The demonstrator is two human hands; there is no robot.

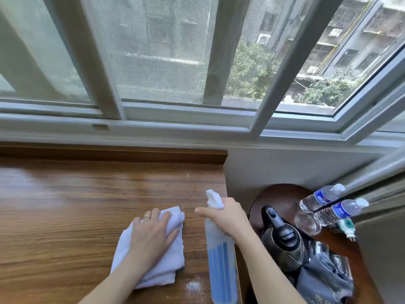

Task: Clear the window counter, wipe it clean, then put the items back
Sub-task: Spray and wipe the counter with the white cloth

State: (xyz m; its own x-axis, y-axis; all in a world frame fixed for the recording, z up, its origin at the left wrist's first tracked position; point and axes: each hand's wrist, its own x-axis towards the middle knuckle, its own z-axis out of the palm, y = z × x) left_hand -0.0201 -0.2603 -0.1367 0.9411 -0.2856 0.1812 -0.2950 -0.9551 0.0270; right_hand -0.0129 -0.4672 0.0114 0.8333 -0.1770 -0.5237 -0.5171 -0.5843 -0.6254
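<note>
A wooden window counter (76, 205) runs along the window with nothing standing on its visible top. My left hand (151, 233) lies flat with spread fingers on a folded white cloth (168, 262) near the counter's right end. My right hand (228, 216) grips the white head of a spray bottle (221, 266) holding blue liquid, its nozzle pointing away over the counter. A small patch of white spray foam (194, 287) sits on the wood just in front of the cloth.
Right of the counter, a lower round dark table (282, 194) holds a black kettle (282, 240), two water bottles (322, 197) (341, 210), a clear glass (306, 223), a white and green plug (346, 227) and grey packets (324, 279). Window frames rise behind.
</note>
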